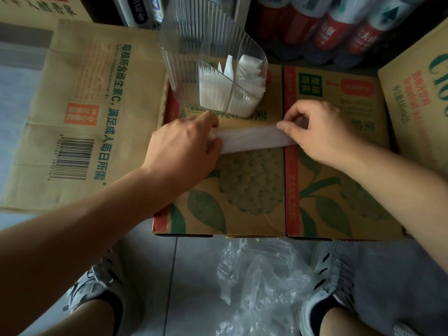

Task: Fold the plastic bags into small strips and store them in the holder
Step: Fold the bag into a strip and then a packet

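I am in the folding step, with one bag already narrowed to a long white strip (254, 138). It lies flat across the top of the cardboard box (242, 190), just above the middle of the frame. My left hand (184, 141) is clamped on its left end: the fingers curl over the bunched plastic there and hide the tip. My right hand (320, 132) pinches the right end between thumb and bent fingers, close to the seam where the box flaps meet. Between the two hands the strip looks smooth and taut.

The holder (184, 69), a clear ribbed container, stands on the far part of the same box in the upper middle of the frame, just beyond the strip. Folded bags (242, 93) are packed upright in its right-hand section, while its left part looks empty through the wall.

As I judge it, the strip is too long to stand in the holder as it is. The next move would be to bring one end over toward the other and press the crease flat, keeping the edges lined up so the slippery film does not spring open.

More loose bags (261, 287) lie crumpled on the floor (194, 275) at the bottom middle of the frame, so the task has some way to run.
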The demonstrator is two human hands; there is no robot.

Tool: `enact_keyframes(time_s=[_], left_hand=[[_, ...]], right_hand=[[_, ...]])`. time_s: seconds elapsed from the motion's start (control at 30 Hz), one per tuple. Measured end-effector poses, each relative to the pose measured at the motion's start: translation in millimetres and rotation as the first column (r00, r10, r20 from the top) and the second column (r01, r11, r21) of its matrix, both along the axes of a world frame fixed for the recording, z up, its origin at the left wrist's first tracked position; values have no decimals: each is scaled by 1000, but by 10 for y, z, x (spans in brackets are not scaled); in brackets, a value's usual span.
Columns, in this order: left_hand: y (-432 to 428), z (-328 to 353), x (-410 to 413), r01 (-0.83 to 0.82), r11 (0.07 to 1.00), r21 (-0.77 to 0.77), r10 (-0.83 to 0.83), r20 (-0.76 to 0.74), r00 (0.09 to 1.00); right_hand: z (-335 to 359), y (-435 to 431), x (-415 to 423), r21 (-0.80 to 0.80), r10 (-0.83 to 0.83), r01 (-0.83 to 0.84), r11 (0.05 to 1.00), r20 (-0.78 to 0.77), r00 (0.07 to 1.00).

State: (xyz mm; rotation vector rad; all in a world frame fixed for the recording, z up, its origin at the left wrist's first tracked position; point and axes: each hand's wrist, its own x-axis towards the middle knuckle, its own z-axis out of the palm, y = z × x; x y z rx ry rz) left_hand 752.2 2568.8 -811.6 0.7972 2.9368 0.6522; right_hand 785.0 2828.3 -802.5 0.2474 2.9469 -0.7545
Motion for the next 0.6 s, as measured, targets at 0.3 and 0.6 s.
enact_keyframes(time_s=[0.3,0.6], left_hand=[[-67,-62,92,432,892,-135,-445,-86,891],[-190,-255,290,445,843,-304,-470,-11,883]], right_hand=[[-2,-43,-14,34,-4,3,999,6,1000],[31,-54,-1,72,-32,31,997,10,999]])
